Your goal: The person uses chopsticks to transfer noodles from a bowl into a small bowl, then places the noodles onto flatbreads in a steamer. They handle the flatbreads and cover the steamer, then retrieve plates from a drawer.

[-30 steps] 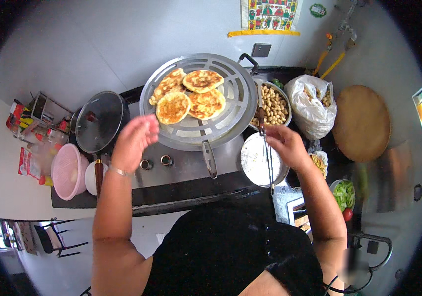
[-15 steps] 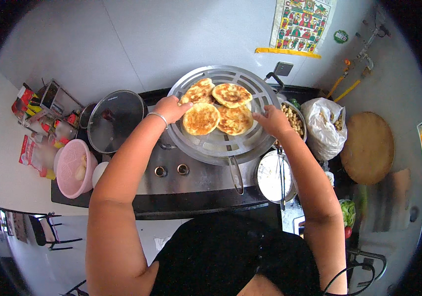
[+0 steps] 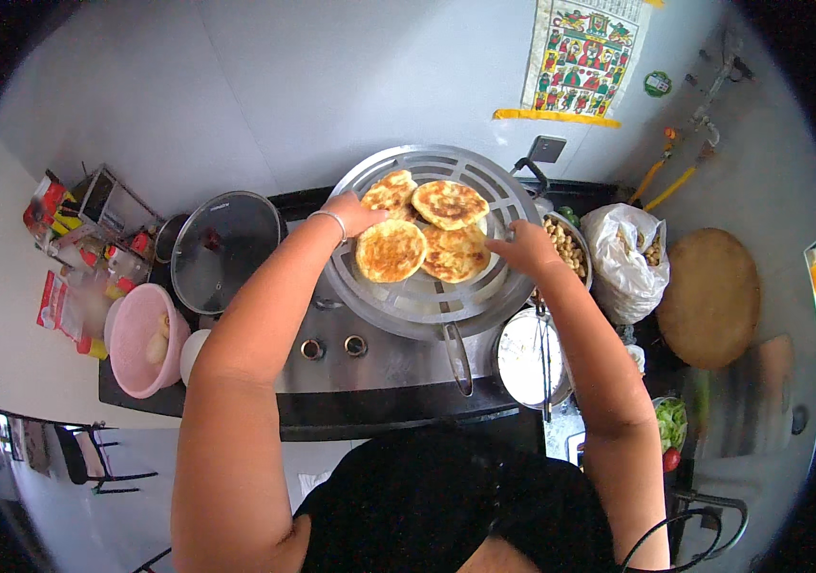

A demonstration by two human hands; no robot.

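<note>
Head view, flatbreads [image 3: 454, 254], silvery stovetop [image 3: 393, 361], pale wall [image 3: 360, 86]

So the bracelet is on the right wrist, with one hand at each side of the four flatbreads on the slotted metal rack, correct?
Wrong side: the head view shows the bracelet on the left. The left hand and right hand do flank the four flatbreads on the slotted metal rack.

Your flatbreads [image 3: 392, 252] are rough-crusted; the slotted rack [image 3: 393, 304] is smooth metal, the lid [image 3: 222, 263] glossy, the pink basket [image 3: 136, 353] plastic, your top [image 3: 427, 497] matt cloth.
</note>
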